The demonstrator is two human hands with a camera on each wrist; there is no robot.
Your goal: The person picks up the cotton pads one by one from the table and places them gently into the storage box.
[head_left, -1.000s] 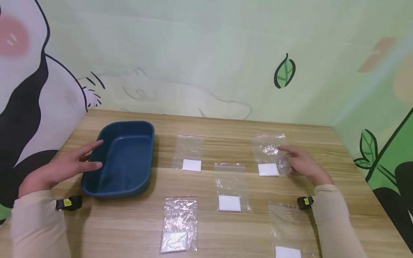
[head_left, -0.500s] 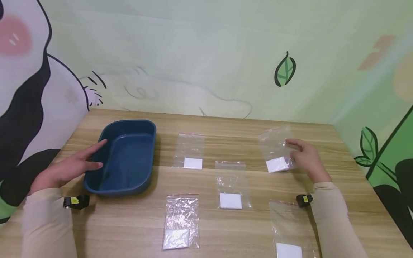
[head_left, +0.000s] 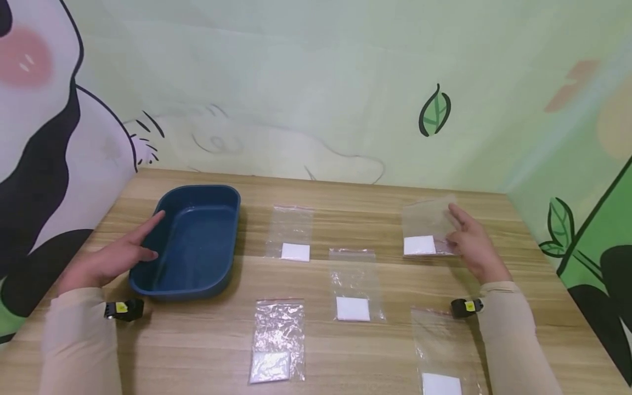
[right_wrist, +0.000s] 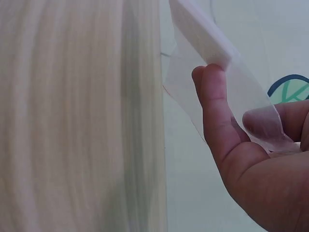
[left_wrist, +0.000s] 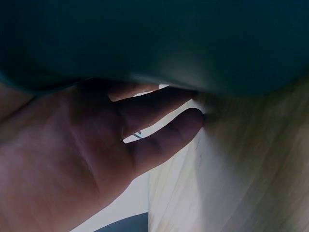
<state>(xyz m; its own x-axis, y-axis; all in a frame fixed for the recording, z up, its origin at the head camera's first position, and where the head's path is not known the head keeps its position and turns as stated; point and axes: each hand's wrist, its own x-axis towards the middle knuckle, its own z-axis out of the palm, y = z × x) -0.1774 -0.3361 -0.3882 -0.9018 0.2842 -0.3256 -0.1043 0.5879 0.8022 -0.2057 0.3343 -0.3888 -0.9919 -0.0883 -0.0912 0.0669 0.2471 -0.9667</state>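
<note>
Pinched by the right hand (head_left: 478, 247), a clear zip bag (head_left: 425, 218) with a white insert (head_left: 418, 245) now rises off the desk (head_left: 340, 359), leaving four other zip bags (head_left: 353, 278) lying there, while the left hand (head_left: 109, 262), fingers loosely extended, straddles the left side of the blue tray (head_left: 228, 241).

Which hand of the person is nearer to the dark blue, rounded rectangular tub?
Left. The left hand is at the left rim of the tub; the right hand is far to its right, holding a clear plastic bag.
</note>
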